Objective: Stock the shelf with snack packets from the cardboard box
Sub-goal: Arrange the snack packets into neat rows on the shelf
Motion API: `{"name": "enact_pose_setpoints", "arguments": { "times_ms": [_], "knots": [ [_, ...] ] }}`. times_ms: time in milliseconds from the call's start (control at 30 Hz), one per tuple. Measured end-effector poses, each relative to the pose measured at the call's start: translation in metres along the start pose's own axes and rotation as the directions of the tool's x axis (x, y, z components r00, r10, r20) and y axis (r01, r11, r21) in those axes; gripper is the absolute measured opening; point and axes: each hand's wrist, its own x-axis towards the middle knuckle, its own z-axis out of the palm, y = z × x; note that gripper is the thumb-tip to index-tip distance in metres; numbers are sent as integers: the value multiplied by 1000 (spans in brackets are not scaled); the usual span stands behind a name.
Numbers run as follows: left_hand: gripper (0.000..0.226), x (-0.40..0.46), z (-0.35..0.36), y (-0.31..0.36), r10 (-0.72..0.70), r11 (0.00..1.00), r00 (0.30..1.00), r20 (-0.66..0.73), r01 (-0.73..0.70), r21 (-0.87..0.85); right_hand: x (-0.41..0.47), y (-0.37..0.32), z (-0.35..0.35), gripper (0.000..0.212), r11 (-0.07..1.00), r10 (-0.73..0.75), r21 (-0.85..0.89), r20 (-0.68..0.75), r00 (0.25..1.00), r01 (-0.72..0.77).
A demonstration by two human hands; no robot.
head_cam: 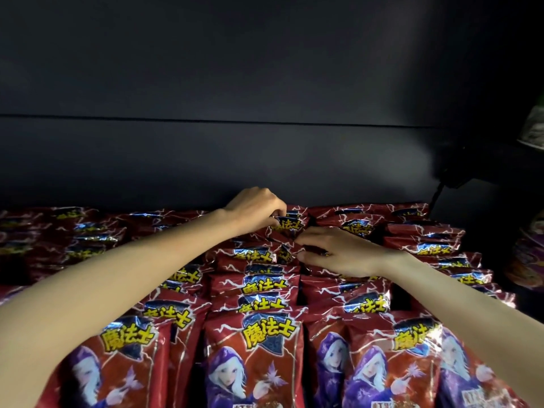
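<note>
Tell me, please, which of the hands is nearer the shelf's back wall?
Left. The left hand grips a packet almost at the back wall; the right hand rests nearer the front.

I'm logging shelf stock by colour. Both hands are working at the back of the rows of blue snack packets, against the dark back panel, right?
Not quite: the head view shows the snack packets are red, not blue. The rest holds: left hand and right hand work at the back rows near the dark back panel.

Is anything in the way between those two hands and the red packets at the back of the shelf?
Nothing visible. The left hand already grips the top of a back-row packet, and the right hand rests on the red packets beside it. The dark back panel stands just behind that row.
</note>
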Motion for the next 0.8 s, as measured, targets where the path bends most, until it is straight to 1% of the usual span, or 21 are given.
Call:
{"name": "enact_pose_setpoints", "arguments": {
  "times_ms": [100, 133, 167, 267, 300, 333, 367, 400, 433, 467, 500, 533, 567, 600, 633, 700, 733, 800],
  "knots": [
    [24, -2, -11, -3, -24, 995, 1000, -11, 23, -93, 0, -1, -1, 47, 1000, 11, -7, -22, 1000, -11],
    [21, -6, -19, -6, -32, 992, 998, -48, 26, -122, -1, -2, -1, 47, 1000, 22, -3, -22, 1000, -22],
    [19, -11, -28, -10, -35, 991, 993, -113, 19, -135, -1, -2, -2, 48, 999, 35, 4, -15, 999, -35],
    [14, -38, -56, -31, -2, 997, 946, -325, -25, -77, 4, -4, -2, 47, 998, 60, 24, -15, 998, -59],
    [15, -52, -64, -40, 16, 998, 935, -356, -35, -49, 7, -6, -3, 46, 998, 55, 14, -50, 997, -55],
    [17, -65, -69, -51, 41, 998, 930, -364, -51, -20, 12, -8, -4, 41, 999, 41, -14, -117, 992, -43],
    [22, -79, -73, -62, 77, 997, 932, -354, -76, 15, 17, -13, -5, 32, 998, 17, -60, -213, 977, -30],
    [25, -91, -75, -74, 108, 994, 944, -311, -97, 50, 23, -18, -7, 22, 993, -17, -115, -315, 949, -20],
    [25, -102, -76, -85, 120, 991, 967, -223, -105, 79, 28, -26, -10, 16, 987, -59, -162, -397, 916, -7],
    [23, -111, -75, -94, 96, 991, 991, -97, -86, 100, 34, -36, -13, 15, 981, -98, -193, -439, 893, 13],
    [23, -118, -74, -102, 50, 991, 998, 39, -54, 121, 40, -45, -15, 16, 976, -134, -213, -442, 887, 41],
    [26, -124, -70, -109, -2, 988, 986, 168, -24, 150, 47, -55, -16, 19, 972, -154, -228, -413, 898, 62],
    [30, -130, -66, -115, -44, 985, 963, 265, -3, 175, 55, -62, -13, 24, 967, -152, -248, -360, 921, 62],
    [32, -135, -62, -118, -71, 981, 945, 318, 9, 194, 63, -68, -10, 31, 959, -127, -281, -299, 946, 40],
    [32, -140, -57, -120, -85, 979, 938, 335, 16, 202, 71, -73, -5, 39, 946, -82, -323, -245, 966, -1],
    [32, -144, -48, -124, -102, 984, 953, 285, 55, 170, 80, -78, 5, 51, 926, 14, -369, -193, 981, -86],
    [32, -144, -45, -126, -112, 986, 962, 250, 76, 147, 83, -79, 10, 54, 930, 35, -353, -194, 980, -103],
    [32, -141, -38, -125, -122, 988, 972, 203, 98, 123, 83, -80, 17, 56, 948, 27, -305, -205, 978, -90]
  ]
}}
